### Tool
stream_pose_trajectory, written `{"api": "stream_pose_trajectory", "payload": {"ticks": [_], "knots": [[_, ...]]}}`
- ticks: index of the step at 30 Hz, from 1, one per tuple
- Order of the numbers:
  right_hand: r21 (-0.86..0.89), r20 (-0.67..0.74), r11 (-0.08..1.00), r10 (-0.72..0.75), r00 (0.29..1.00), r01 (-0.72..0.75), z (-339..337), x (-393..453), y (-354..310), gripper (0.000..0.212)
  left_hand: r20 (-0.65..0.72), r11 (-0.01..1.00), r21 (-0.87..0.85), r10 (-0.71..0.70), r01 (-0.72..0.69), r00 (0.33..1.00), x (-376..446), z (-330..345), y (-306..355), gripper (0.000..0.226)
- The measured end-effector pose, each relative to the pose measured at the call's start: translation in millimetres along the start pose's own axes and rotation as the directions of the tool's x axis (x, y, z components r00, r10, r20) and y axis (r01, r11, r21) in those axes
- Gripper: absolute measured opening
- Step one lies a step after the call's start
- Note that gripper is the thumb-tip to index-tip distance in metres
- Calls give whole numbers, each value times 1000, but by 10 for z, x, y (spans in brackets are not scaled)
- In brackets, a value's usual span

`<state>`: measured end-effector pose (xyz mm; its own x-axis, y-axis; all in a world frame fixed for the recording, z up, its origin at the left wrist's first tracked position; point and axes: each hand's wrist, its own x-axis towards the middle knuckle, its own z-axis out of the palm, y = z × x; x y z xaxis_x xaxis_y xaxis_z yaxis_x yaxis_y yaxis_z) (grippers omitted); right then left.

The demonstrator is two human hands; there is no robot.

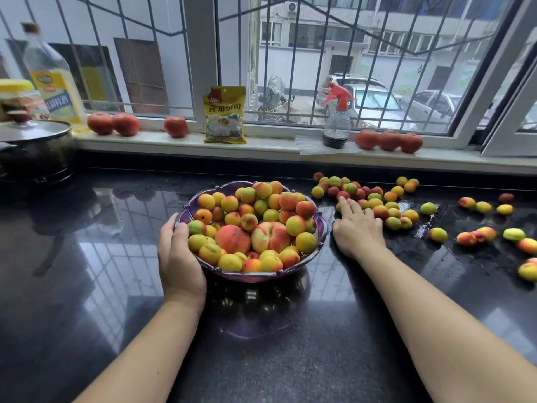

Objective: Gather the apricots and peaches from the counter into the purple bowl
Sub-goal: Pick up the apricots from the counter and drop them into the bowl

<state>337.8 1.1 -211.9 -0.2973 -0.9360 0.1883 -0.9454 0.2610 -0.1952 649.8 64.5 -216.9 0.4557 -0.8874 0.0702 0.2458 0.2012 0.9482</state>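
purple bowl: centre of the dark counter, scalloped rim, translucent purple plastic, heaped above the rim with fruit.
bowl contents: mostly small apricots, yellow-green to orange-red; two bigger peaches sit side by side at the front middle, pink-orange, one with a pale patch.
left hand: wraps the bowl's left rim, fingers curled over the edge, thumb under the outer wall, forearm coming in from bottom left. Gripping the bowl.
right hand: palm down on the counter just right of the bowl, fingers straight and slightly spread, tips touching the near edge of the loose fruit cluster. Not curled round anything, holding nothing. Forearm runs in from bottom right.
loose fruit: dense cluster of apricots right of the bowl toward the back edge; sparser scatter further right out to the frame edge, mixed green, yellow, red.
counter surface: black polished stone, glossy, reflects the window bars; water droplets and wet patches around the loose fruit.
windowsill: red tomatoes in three groups, yellow food packet standing upright, spray bottle with red trigger head on a clear plastic sheet.
far left: oil bottle, yellow-lidded jar, black pot with glass lid.
outside: barred window, parked cars, building.
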Motion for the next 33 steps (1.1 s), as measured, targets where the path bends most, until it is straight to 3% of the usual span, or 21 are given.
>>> {"api": "stream_pose_trajectory", "payload": {"ticks": [4,8,11,15,18,20,22,25,29,33], "knots": [[76,-151,997,-4,989,15,37,-29,17,57,-10,1000,0,10,-10,1000,5,7,6,63],[169,-174,985,-16,985,46,75,33,82,39,-11,1000,-5,15,-15,1000,-9,16,26,59],[302,-215,952,18,976,49,69,67,134,24,-17,1000,-6,17,-17,1000,-25,19,39,48],[563,-184,826,116,976,8,-136,-22,136,31,-13,1000,5,12,-11,1000,-52,29,72,44],[799,-147,579,-74,986,163,-545,-274,2,20,-25,1000,12,10,-9,1000,-47,28,71,57],[816,-111,518,-295,949,256,-794,-489,-126,14,-24,1000,8,12,-12,1000,-55,34,76,58],[749,-59,580,-424,904,321,-867,-586,-239,14,-24,1000,3,16,-16,1000,-59,37,76,54],[607,-20,700,-460,888,377,-783,-597,-294,19,-10,1000,3,18,-18,1000,-53,32,71,48],[646,-102,663,-417,903,379,-797,-569,-218,16,-10,1000,-5,31,-31,999,-50,25,69,38],[764,-294,607,24,955,220,-606,-362,-135,26,-13,1000,-6,24,-24,1000,-25,22,51,30]]}}
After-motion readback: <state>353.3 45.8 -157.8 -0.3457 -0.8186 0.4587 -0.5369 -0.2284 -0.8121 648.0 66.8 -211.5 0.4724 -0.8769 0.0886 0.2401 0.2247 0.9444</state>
